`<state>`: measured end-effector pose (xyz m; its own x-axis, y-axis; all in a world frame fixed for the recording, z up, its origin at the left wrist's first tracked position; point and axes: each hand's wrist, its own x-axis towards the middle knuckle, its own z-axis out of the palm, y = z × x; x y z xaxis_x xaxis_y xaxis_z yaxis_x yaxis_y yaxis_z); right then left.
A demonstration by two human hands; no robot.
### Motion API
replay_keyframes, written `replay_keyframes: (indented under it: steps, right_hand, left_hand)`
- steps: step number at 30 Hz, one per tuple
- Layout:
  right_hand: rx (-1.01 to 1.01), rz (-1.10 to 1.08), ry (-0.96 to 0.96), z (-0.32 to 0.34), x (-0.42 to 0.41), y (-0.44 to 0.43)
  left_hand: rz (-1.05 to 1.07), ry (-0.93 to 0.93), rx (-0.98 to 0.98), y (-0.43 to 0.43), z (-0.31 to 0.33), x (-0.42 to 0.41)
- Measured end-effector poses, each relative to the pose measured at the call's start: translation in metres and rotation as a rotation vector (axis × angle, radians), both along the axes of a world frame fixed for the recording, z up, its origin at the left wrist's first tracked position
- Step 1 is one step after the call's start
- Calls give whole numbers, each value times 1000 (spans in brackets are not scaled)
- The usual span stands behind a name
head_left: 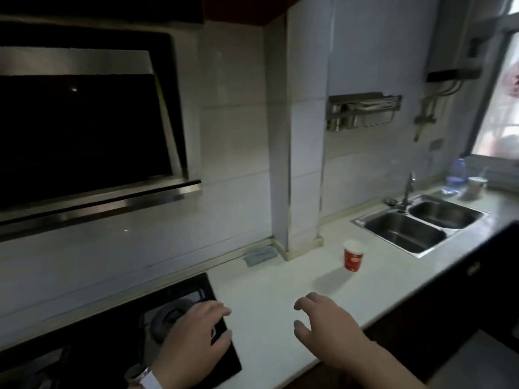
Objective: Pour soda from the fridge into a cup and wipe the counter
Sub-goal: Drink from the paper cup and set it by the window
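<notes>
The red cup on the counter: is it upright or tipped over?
Upright. The red cup stands on its base on the counter, rim facing up.

Cup (pixel 353 255) on counter (pixel 269 304), between stove (pixel 179 318) left, sink (pixel 418 228) right.

Nothing legible; cup (pixel 353 255) print blurred
</notes>
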<state>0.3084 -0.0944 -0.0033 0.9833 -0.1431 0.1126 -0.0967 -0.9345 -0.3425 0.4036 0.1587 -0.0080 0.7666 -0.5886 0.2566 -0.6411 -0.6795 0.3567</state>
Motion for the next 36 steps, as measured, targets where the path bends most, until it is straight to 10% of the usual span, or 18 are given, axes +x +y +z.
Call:
replay_keyframes:
  steps: [18, 36]
  right_hand:
    - [-98, -443, 130, -7, 47, -81]
    - [-68, -610, 96, -35, -20, -252]
  left_hand:
    - [-339, 132, 69, -137, -59, 150]
    - [-514, 64, 166, -347, -65, 122]
